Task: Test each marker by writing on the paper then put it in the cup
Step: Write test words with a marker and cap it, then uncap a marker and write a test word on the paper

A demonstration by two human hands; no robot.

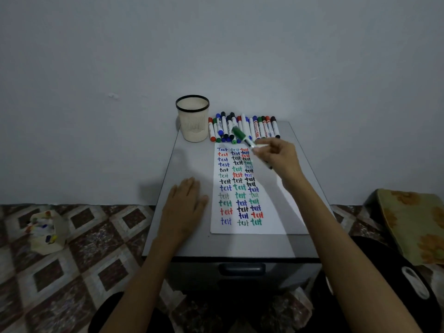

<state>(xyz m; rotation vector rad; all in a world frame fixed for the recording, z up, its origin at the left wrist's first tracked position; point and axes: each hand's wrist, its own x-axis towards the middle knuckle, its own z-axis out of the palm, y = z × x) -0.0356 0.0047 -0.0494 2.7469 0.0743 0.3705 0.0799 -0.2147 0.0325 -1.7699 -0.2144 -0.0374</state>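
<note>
A white paper point(274, 212) covered with rows of coloured "test" words lies on a small grey cabinet top point(189, 164). My right hand point(280, 157) holds a green-capped marker point(242, 137) tilted above the paper's far end, cap pointing toward the far left. My left hand point(183, 205) rests flat, fingers apart, on the cabinet left of the paper. A cream cup with a black rim point(193, 118) stands at the far left corner, nothing visible in it. A row of several capped markers point(242, 127) lies against the wall, right of the cup.
The cabinet has a drawer handle point(242, 269) at the front and stands against a plain wall. On the patterned floor sits a paint-stained cloth bundle point(46, 233) at left. A yellowish flowered cushion point(413, 222) and a dark object point(415, 282) are at right.
</note>
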